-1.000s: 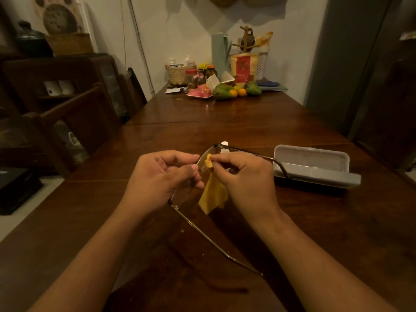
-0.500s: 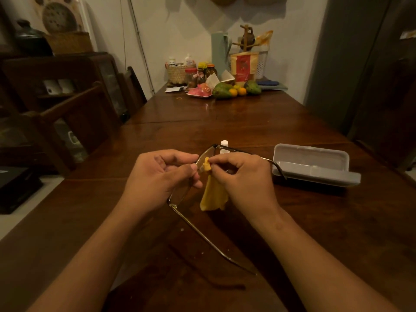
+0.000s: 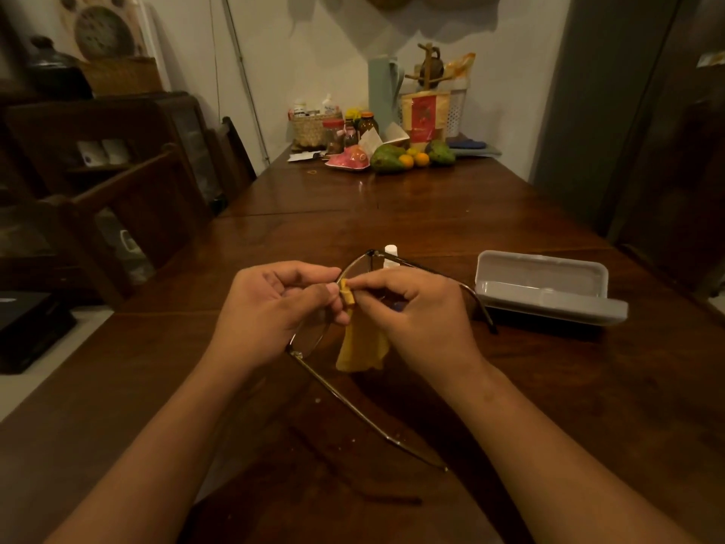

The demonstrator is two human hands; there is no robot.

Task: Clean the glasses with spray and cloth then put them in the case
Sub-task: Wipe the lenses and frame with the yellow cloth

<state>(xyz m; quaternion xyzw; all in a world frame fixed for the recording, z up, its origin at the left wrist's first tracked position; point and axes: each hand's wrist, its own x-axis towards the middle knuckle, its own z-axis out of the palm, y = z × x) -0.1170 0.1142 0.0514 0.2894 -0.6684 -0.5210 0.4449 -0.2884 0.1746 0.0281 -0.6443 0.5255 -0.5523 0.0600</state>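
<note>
Thin metal-framed glasses (image 3: 314, 339) are held above the wooden table (image 3: 549, 386), temples unfolded, one temple pointing toward me. My left hand (image 3: 270, 312) pinches the frame at the lens nearest me. My right hand (image 3: 416, 312) pinches a yellow cloth (image 3: 361, 343) against the other lens, and the rest of the cloth hangs down below the fingers. A small white-capped spray bottle (image 3: 390, 255) stands just behind my hands, mostly hidden. The grey glasses case (image 3: 545, 288) lies open on the table to the right.
At the table's far end stand a woven basket (image 3: 310, 129), jars, a pink dish (image 3: 349, 159), green and orange fruit (image 3: 408, 159) and a tall pale jug (image 3: 382, 92). Wooden chairs (image 3: 129, 214) line the left side. A dark cabinet stands at the right.
My right hand has slid the cloth slightly left along the lens, toward my left thumb. The glasses have tilted a little in my grip. The case and bottle have not moved.
</note>
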